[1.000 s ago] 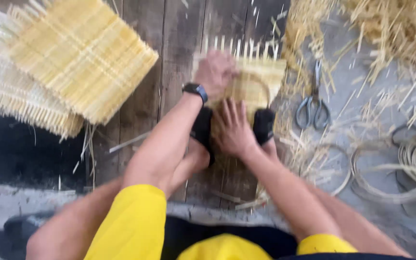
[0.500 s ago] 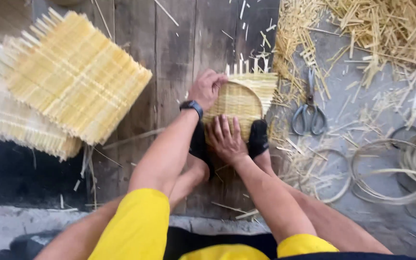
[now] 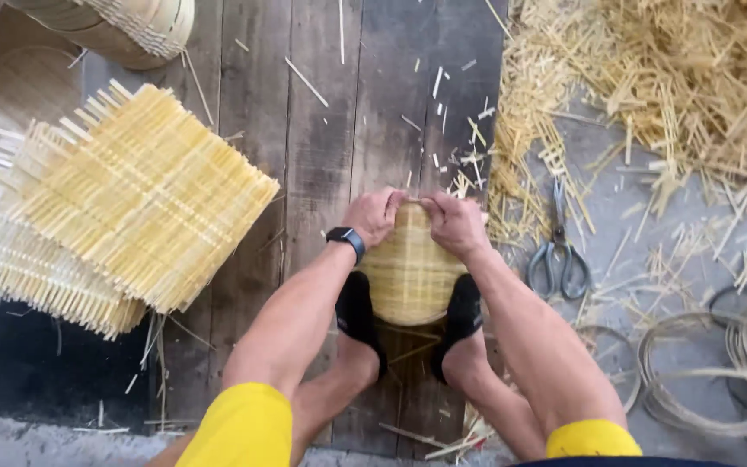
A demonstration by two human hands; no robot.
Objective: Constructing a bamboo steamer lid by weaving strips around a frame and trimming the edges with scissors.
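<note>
A woven bamboo mat, bent into a rounded shape, is held upright on the wooden plank floor between two black-socked feet. Its top edge is gripped by both hands: the left hand, with a black wristwatch, and the right hand. Fingers of both hands are curled tight and pinched on the mat's upper rim, knuckles nearly touching.

A stack of flat woven mats lies well apart on the left. Scissors are seen just right of the right hand, beside a heap of bamboo offcuts. Coiled bamboo hoops lie at the lower right, and finished baskets at the top left.

Risks, as judged: strips at the rim could be snapped or splintered if bent too hard; the weave could be loosened if the pinch slips; the mat could spring flat if foot pressure is eased. Skin could be pricked by protruding strip ends.
</note>
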